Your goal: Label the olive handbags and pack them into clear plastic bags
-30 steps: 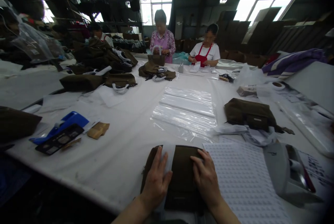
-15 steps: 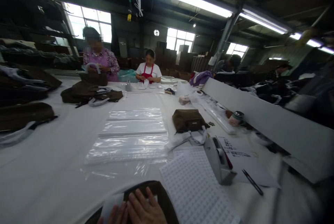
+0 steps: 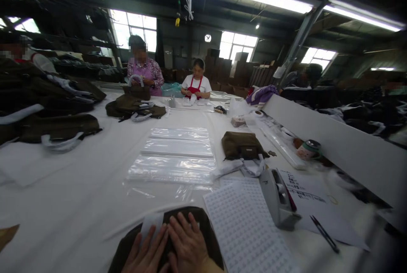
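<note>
Bottom centre | bag [image 3: 210, 232] covered by left hand [image 3: 146, 251], right hand [image 3: 188, 241] | grips flat, unclamped | white strip [image 3: 150, 223] creasable by uneven pressure

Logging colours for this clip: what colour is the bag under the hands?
The bag is dark olive-brown, seen best in the head view.

A dark olive fabric bag [image 3: 210, 235] is lying just to the left of the printed sheets [image 3: 248, 226], its rounded far edge curving up toward them. A whitish strip [image 3: 150, 223] is running over its left part.
</note>
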`<act>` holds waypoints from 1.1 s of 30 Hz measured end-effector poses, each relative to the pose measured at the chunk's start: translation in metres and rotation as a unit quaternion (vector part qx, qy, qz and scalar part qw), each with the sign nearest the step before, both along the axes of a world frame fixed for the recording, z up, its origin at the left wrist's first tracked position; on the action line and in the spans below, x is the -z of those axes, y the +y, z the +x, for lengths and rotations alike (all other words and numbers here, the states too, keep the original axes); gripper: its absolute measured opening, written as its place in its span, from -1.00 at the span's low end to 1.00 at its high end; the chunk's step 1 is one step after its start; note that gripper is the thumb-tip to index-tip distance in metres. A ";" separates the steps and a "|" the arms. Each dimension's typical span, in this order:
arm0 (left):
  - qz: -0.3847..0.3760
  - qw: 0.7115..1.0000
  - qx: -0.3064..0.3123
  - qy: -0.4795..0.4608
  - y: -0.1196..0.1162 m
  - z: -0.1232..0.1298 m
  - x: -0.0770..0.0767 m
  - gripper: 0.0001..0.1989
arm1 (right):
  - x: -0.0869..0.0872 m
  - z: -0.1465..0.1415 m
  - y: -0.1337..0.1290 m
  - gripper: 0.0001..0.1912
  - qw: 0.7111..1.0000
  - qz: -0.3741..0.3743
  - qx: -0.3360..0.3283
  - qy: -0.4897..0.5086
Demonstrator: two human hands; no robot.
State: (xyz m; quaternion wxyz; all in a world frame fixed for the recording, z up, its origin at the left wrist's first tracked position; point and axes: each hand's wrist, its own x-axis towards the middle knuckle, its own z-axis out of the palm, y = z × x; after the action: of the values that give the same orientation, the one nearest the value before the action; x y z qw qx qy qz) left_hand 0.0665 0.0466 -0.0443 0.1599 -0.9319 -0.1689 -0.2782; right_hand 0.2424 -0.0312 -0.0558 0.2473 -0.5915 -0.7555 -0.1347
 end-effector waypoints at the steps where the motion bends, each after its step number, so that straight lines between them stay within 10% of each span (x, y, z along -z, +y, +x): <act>1: -0.009 1.000 -0.004 0.009 -0.003 0.000 -0.005 -0.30 | -0.004 -0.001 -0.002 -0.32 1.000 -0.019 -0.001 0.018; 9: -0.252 0.967 -0.012 -0.036 -0.029 -0.021 -0.035 -0.42 | -0.036 0.008 -0.025 -0.49 0.991 -0.054 -0.017 0.123; 15: -0.280 0.953 -0.062 -0.098 -0.049 -0.047 -0.038 -0.44 | -0.038 0.031 -0.056 -0.50 0.972 0.000 0.104 0.213; 20: -0.291 0.954 -0.065 -0.035 -0.054 -0.056 -0.031 -0.42 | -0.023 0.027 -0.075 -0.42 0.985 -0.058 0.073 0.147; 28: -0.310 0.944 -0.069 -0.088 -0.042 -0.065 -0.045 -0.51 | -0.013 0.042 -0.065 -0.43 0.973 -0.062 0.100 0.198; 33: -0.283 0.928 -0.092 -0.225 0.014 -0.068 -0.061 -0.65 | -0.014 0.089 -0.022 -0.49 0.937 -0.059 0.177 0.295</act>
State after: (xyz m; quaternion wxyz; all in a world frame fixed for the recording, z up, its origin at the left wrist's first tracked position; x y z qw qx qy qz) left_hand -0.0014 0.0605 0.0164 -0.1274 -0.8317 -0.3571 -0.4055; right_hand 0.3317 -0.0534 -0.0422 0.3958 -0.7426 -0.5381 0.0493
